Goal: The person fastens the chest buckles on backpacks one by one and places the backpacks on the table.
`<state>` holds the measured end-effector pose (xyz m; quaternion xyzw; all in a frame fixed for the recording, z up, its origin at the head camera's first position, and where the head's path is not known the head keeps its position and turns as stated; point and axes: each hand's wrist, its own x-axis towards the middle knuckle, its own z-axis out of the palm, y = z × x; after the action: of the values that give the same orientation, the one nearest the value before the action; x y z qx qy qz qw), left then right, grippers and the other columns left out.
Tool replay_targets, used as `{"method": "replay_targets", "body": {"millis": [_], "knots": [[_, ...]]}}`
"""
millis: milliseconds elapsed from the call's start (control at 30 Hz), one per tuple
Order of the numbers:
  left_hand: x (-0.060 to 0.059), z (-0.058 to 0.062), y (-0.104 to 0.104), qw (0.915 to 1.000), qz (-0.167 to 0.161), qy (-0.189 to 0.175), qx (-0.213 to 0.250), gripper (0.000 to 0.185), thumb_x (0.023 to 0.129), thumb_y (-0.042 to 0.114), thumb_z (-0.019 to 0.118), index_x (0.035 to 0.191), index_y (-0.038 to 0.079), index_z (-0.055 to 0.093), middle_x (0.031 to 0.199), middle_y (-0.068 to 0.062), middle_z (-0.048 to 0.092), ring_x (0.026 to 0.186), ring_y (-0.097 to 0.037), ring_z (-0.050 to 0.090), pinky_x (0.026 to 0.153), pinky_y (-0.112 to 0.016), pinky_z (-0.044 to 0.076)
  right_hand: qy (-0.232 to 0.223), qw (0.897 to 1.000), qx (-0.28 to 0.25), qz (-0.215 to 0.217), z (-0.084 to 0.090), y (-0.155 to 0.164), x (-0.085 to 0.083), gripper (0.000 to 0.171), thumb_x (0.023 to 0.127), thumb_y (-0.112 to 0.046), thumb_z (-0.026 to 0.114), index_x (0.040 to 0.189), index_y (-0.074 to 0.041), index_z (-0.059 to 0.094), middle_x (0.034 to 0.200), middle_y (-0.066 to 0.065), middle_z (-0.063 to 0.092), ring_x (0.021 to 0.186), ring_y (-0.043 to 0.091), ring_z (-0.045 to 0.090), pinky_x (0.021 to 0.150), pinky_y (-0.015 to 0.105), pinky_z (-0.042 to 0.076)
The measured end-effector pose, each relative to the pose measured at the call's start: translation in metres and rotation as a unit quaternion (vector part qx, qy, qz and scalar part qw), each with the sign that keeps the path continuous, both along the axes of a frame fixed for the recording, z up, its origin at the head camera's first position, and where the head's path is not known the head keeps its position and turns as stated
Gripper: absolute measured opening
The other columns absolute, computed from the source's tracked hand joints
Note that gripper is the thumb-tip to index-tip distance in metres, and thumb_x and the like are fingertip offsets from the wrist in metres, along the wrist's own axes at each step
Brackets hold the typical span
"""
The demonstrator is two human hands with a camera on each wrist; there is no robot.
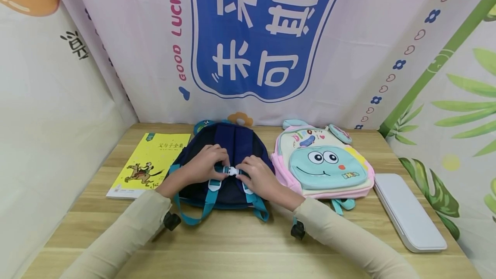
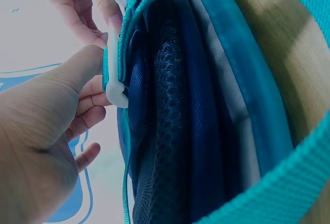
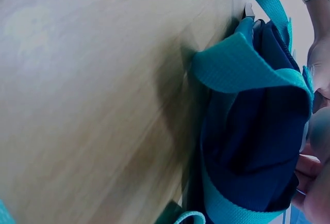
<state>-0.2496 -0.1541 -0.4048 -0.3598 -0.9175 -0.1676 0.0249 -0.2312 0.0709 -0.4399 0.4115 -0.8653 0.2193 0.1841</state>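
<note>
Lying at the far left of the counter [image 1: 240, 236] is a yellow book [image 1: 149, 165], flat and just beside the navy backpack [image 1: 224, 141]. That backpack lies in the middle, straps up, teal webbing trailing toward the near edge. Over it the left hand [image 1: 205, 165] has its fingers [image 2: 93, 97] curled round one half of the white chest buckle [image 1: 231, 171], thumb pressed on the teal strap [image 2: 113, 69]. The right hand [image 1: 260, 178] pinches the other half from its side, fingers narrow on the plastic; the right wrist view shows only fingertips at the frame edge, so the exact hold there is hard to tell. The two halves sit touching or nearly so between the hands. To my eye, the risk is a slip: a pinch this small on smooth plastic could let one half spring away, or catch skin between the halves. Further right lies a pink cartoon-face backpack [image 1: 323, 167], then a white case [image 1: 410, 212] near the right edge.
</note>
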Motion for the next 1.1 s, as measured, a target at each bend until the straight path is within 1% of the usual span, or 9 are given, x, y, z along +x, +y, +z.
{"method": "replay_targets", "body": {"millis": [200, 400, 800, 1100], "knots": [[0.0011, 0.0011, 0.0017, 1.0000, 0.000, 0.001, 0.001, 0.018, 0.083, 0.027, 0.085, 0.085, 0.018, 0.069, 0.086, 0.005, 0.061, 0.084, -0.012, 0.045, 0.089, -0.047, 0.041, -0.005, 1.000, 0.001, -0.003, -0.0015, -0.0004, -0.0009, 0.018, 0.093, -0.015, 0.075, 0.107, -0.004, 0.077, 0.097, 0.005, 0.069, 0.090, 0.018, 0.060, 0.082, 0.031, 0.051], [0.0014, 0.0030, 0.0022, 1.0000, 0.003, -0.001, 0.000, 0.018, 0.083, 0.026, 0.085, 0.085, 0.018, 0.069, 0.086, 0.005, 0.061, 0.084, -0.012, 0.046, 0.089, -0.047, 0.042, -0.001, 1.000, -0.003, 0.000, -0.0008, -0.0002, -0.0009, 0.018, 0.092, -0.015, 0.076, 0.107, -0.004, 0.077, 0.097, 0.006, 0.069, 0.090, 0.019, 0.061, 0.081, 0.031, 0.052], [0.0008, 0.0014, 0.0012, 0.9999, 0.001, -0.008, 0.006, 0.017, 0.083, 0.025, 0.086, 0.086, 0.018, 0.070, 0.086, 0.005, 0.061, 0.084, -0.012, 0.046, 0.087, -0.044, 0.040, -0.002, 1.000, 0.004, 0.004, -0.0004, -0.0012, -0.0012, 0.019, 0.093, -0.015, 0.075, 0.107, -0.004, 0.077, 0.099, 0.006, 0.069, 0.092, 0.019, 0.061, 0.082, 0.031, 0.052], [0.0017, 0.0020, 0.0023, 0.9999, -0.001, -0.014, 0.009, 0.017, 0.082, 0.024, 0.086, 0.086, 0.017, 0.071, 0.086, 0.004, 0.061, 0.084, -0.017, 0.049, 0.088, -0.046, 0.040, -0.012, 1.000, 0.005, 0.005, -0.0012, -0.0013, -0.0011, 0.018, 0.093, -0.015, 0.075, 0.108, -0.004, 0.076, 0.100, 0.006, 0.068, 0.092, 0.019, 0.060, 0.082, 0.031, 0.052]]}}
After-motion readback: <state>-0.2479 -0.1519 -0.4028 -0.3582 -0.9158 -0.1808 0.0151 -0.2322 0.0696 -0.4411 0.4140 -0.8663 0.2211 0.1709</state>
